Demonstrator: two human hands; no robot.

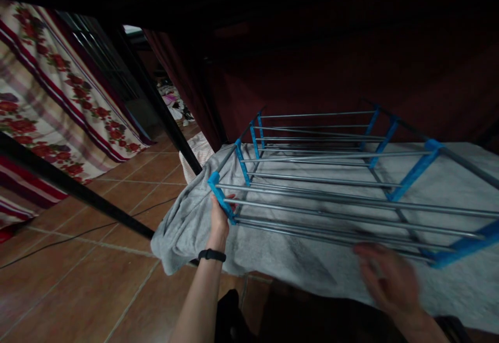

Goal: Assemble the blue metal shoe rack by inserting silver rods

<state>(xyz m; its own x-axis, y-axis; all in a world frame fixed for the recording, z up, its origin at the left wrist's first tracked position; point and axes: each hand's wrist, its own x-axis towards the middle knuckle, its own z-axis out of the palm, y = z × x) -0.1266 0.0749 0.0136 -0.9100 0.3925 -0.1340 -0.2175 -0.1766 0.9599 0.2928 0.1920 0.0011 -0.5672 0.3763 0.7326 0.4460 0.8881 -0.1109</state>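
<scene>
A rack (331,176) of thin metal rods and blue plastic side pieces lies tilted on a grey towel (187,223) spread over the floor. My left hand (219,214), with a black band on the wrist, grips the rack's near left blue side piece. My right hand (384,275) hovers blurred just below the rack's front rods near the right blue piece; its fingers look spread and nothing shows in them.
Brown tiled floor (78,280) lies to the left, crossed by a thin cable (70,236). A dark diagonal bar (70,187) and a floral striped cloth (47,99) stand at left. A dark red wall (312,73) is behind the rack.
</scene>
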